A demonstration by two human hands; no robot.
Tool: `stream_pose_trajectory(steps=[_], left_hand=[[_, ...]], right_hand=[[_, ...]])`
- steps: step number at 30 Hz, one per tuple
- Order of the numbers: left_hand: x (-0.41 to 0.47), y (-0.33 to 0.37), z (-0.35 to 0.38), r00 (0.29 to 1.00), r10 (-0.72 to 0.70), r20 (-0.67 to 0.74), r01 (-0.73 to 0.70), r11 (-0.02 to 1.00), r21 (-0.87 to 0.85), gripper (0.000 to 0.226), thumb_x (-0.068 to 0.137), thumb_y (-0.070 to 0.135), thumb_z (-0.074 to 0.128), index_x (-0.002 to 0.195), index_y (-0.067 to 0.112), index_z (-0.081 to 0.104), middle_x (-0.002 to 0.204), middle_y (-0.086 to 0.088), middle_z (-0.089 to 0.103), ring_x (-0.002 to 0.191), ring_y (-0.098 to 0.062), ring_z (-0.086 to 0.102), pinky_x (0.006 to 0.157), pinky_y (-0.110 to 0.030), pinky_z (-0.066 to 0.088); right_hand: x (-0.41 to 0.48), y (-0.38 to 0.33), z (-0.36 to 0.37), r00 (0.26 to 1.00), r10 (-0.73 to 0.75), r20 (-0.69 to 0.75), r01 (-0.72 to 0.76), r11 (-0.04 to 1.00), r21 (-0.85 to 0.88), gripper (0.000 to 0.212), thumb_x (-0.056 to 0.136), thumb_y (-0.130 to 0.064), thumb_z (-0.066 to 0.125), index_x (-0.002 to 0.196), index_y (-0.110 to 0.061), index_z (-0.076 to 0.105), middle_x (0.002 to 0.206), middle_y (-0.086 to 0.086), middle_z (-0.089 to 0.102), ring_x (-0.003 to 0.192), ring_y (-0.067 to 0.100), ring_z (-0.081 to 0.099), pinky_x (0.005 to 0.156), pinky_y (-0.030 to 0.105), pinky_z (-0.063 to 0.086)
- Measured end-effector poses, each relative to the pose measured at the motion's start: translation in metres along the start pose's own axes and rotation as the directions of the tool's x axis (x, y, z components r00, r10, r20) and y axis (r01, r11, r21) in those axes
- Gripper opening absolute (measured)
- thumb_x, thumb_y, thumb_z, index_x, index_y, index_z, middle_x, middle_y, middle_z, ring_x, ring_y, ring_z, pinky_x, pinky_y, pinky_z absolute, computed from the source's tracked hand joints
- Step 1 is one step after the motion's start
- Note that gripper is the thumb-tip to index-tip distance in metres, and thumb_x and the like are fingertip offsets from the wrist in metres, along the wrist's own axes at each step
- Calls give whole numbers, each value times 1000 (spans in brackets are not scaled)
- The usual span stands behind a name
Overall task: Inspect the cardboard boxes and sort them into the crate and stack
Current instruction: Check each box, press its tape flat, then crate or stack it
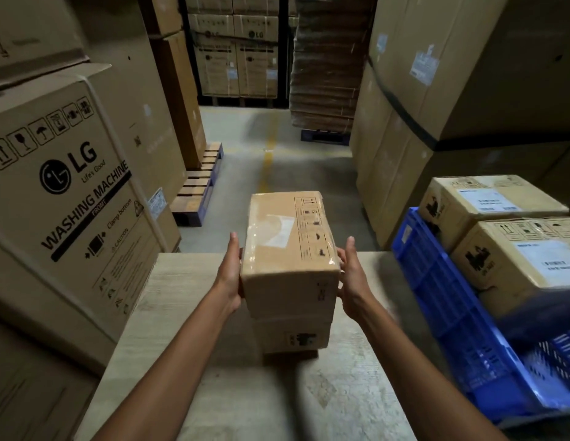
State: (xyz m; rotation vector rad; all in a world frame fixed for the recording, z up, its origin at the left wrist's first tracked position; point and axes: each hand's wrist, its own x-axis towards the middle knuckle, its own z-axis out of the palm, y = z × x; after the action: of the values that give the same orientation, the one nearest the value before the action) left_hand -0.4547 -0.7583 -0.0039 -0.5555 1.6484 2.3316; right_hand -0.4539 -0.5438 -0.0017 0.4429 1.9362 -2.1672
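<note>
— What are the fingers doing?

— Both hands grasp the top box (286, 237), held above the middle of the table (194, 377). The left hand (231, 275) presses the box's left side, thumb straight up along the wall. Its fingers are tucked against the cardboard and mostly hidden. The right hand (352, 275) clasps the opposite side, thumb up, with its fingers (341, 261) curled onto the box's edge.

— Is the box set down?

— It sits directly over a lower box (293, 335) that stands on the table. Whether the two touch, I cannot tell.

— And the edges, the room around?

— Bare tabletop shows on both sides of the lower box and toward the table's near edge. A blue crate (436, 281) lies tilted at the table's right edge, with two labelled boxes (490, 202) in it. A large washing-machine carton (70, 192) stands close against the table's left edge. Beyond the table's far edge an open floor aisle (277, 173) runs straight away between tall stacks.
</note>
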Motion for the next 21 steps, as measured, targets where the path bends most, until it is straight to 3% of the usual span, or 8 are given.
stream_pose_trajectory(steps=[4, 6, 9, 12, 14, 16, 19, 21], left_hand=[[-7, -28, -4, 1000, -7, 5, 6, 999, 37, 72, 93, 74, 27, 126, 24, 66, 114, -10, 73, 105, -29, 70, 99, -49, 51], [-11, -31, -5, 1000, -11, -4, 11, 999, 38, 68, 94, 72, 27, 126, 25, 66, 112, -8, 74, 102, -27, 72, 91, -43, 56], [-19, -26, -2, 999, 8, -35, -6, 999, 48, 59, 97, 67, 29, 122, 27, 65, 111, -6, 74, 99, -24, 72, 74, -35, 58], [-26, -23, -1, 958, 254, -136, -239, 964, 119, 38, 100, 54, 43, 125, 30, 59, 124, -2, 66, 113, -19, 65, 83, -30, 55], [-35, -18, -4, 826, 556, -94, -495, 795, 350, 41, 97, 45, 52, 131, 25, 59, 127, 4, 62, 117, -9, 60, 92, -19, 49], [-40, -12, -4, 634, 765, 117, -641, 435, 633, 40, 95, 39, 52, 125, 17, 65, 125, 4, 63, 115, -4, 57, 93, -8, 43], [-43, -11, 1, 478, 755, 448, -691, 9, 723, 38, 93, 34, 54, 119, 10, 69, 120, -3, 68, 115, -13, 60, 98, -22, 47], [-41, -21, 3, 454, 710, 538, -686, -106, 719, 33, 93, 31, 56, 113, 9, 72, 112, -6, 72, 107, -18, 65, 92, -33, 55]], right_hand=[[-7, 22, 1, 999, 37, -7, -38, 999, -30, 76, 89, -75, 26, 121, -21, 68, 111, 7, 75, 110, 27, 69, 96, 44, 53], [-12, 30, -2, 998, 56, -9, -56, 998, 0, 74, 86, -77, 28, 119, -25, 68, 113, 6, 74, 110, 26, 68, 100, 49, 51], [-19, 30, -5, 997, 65, -30, -63, 997, 45, 49, 98, -67, 26, 102, -34, 62, 108, -2, 68, 103, 19, 63, 96, 49, 47], [-24, 23, -4, 988, -98, -117, 97, 995, -13, 37, 104, -51, 38, 103, -27, 67, 108, -5, 69, 106, 14, 63, 96, 47, 50], [-26, 16, -4, 947, -286, -148, 264, 952, -153, 26, 101, -39, 54, 111, -20, 69, 111, -4, 71, 106, 10, 65, 93, 45, 56], [-29, 11, -3, 872, -472, -128, 405, 844, -352, 22, 95, -29, 66, 114, -20, 70, 117, -4, 68, 108, 5, 63, 91, 34, 56], [-37, 9, 2, 696, -713, 82, 580, 493, -648, 25, 87, -23, 75, 111, -17, 74, 121, -4, 65, 110, 6, 60, 91, 25, 51], [-42, 21, 7, 661, -710, 242, 597, 301, -743, 29, 88, -28, 71, 113, -16, 73, 122, -1, 67, 111, 15, 61, 92, 33, 53]])
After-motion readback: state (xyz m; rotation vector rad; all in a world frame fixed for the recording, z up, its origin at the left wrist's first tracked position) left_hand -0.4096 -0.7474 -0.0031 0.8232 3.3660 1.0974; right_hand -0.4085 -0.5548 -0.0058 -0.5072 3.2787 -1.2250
